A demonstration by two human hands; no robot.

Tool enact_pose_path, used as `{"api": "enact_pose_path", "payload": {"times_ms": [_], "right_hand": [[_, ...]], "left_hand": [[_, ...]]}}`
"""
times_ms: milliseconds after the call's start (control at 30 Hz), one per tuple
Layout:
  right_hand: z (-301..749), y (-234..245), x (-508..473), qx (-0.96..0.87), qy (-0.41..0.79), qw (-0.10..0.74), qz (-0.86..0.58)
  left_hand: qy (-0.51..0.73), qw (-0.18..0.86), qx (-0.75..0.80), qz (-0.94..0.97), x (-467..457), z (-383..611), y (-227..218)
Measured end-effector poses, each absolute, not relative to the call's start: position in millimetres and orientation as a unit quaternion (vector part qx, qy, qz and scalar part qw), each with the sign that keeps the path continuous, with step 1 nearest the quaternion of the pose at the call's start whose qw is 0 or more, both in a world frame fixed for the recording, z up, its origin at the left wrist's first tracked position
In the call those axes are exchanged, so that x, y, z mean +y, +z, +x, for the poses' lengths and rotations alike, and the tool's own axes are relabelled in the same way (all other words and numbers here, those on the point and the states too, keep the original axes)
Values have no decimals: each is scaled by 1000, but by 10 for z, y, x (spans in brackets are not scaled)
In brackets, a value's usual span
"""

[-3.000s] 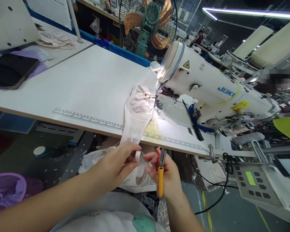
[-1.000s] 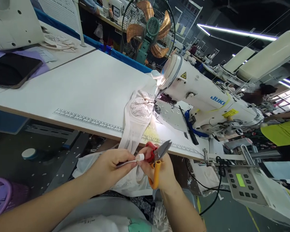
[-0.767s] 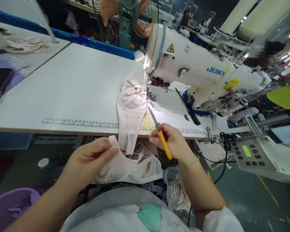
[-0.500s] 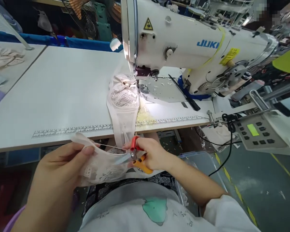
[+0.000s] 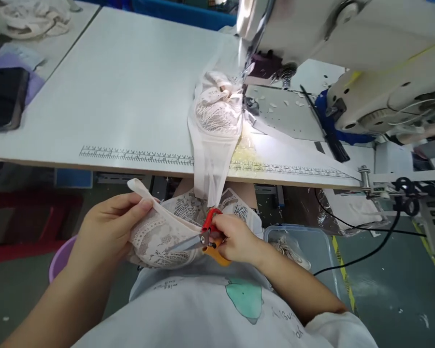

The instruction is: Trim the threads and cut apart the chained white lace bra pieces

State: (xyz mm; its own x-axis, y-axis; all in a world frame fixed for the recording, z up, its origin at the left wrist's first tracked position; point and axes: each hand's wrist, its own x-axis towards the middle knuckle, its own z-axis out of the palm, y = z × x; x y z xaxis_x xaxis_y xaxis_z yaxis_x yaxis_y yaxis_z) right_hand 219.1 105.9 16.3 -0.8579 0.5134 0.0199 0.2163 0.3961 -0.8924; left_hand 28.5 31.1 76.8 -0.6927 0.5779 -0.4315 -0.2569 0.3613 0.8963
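Observation:
Over my lap lies a pale lace bra (image 5: 163, 241), its upper edge pinched between thumb and fingers of my left hand (image 5: 108, 227). A short strap end sticks up above that grip. My right hand (image 5: 235, 237) is wrapped round the red and orange handles of a pair of scissors (image 5: 188, 243). The blades point left across the lace and look nearly closed. Behind them a second pale lace bra (image 5: 217, 113) lies at the sewing machine's needle, its band hanging over the table edge towards my right hand.
The white sewing machine (image 5: 311, 29) stands at the right of the white table (image 5: 130, 87), which has a printed ruler (image 5: 141, 155) along its front. A black-handled tool (image 5: 333, 140) lies by the machine. A phone (image 5: 5, 96) is at far left. Below right sits a clear plastic bin (image 5: 322, 246).
My view has tipped down and to the left. The thread or thin edge stretched between my hands no longer shows, and the scissor blades now lie in plain sight over the lace.

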Motion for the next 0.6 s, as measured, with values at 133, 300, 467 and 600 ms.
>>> {"api": "enact_pose_path", "payload": {"times_ms": [133, 300, 467, 600], "right_hand": [[2193, 164, 1028, -863, 442, 197, -145], [2219, 199, 985, -856, 414, 290, -112], [2237, 209, 942, -834, 419, 330, -140], [2253, 174, 941, -840, 404, 327, -156]], "left_hand": [[570, 394, 711, 121, 166, 253, 637], [591, 371, 679, 227, 69, 247, 616], [600, 360, 646, 304, 22, 157, 575], [598, 342, 602, 405, -1, 49, 533]]}}
